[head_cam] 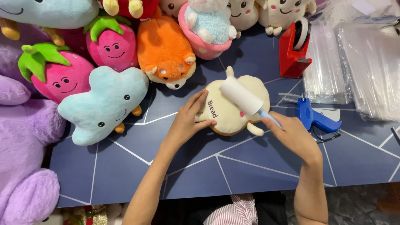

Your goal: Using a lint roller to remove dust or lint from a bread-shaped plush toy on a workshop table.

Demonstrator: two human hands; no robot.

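The left hand [187, 121] lies flat, fingers spread open, pinning the cream bread-shaped plush [233, 110] to the desk [233, 166] so it cannot slide. The right hand [291, 133] has its fingers closed around the blue handle of a lint roller [243, 96], whose white roll rests across the plush just beyond the left fingertips.

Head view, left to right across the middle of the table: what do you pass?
Purple plush → light blue cloud plush → left hand → cream bread plush → lint roller → right hand → blue tagging gun → clear plastic bags.
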